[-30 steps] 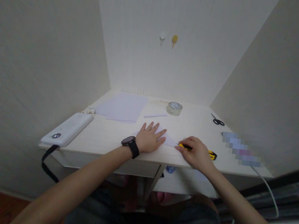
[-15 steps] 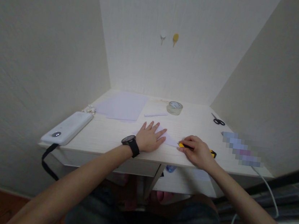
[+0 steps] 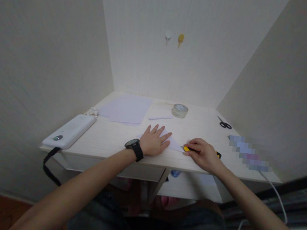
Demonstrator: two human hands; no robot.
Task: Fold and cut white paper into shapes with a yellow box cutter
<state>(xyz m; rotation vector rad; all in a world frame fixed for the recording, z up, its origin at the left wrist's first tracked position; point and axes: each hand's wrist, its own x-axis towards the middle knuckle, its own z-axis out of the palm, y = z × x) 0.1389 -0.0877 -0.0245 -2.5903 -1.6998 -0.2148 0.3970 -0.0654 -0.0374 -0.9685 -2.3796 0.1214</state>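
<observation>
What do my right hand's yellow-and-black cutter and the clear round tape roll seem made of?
Yellow-and-black cutter: handle probably smooth plastic, from its solid colours. Clear round tape roll: likely glossy plastic film, its side looking translucent.

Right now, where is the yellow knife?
In the head view, the knife is right of centre, held in the right hand near the desk's front edge, its tip by the paper under the left hand.

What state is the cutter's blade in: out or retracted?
Out: the blade shows as a short grey tip beyond the yellow nose of the cutter, which the right hand holds.
</observation>
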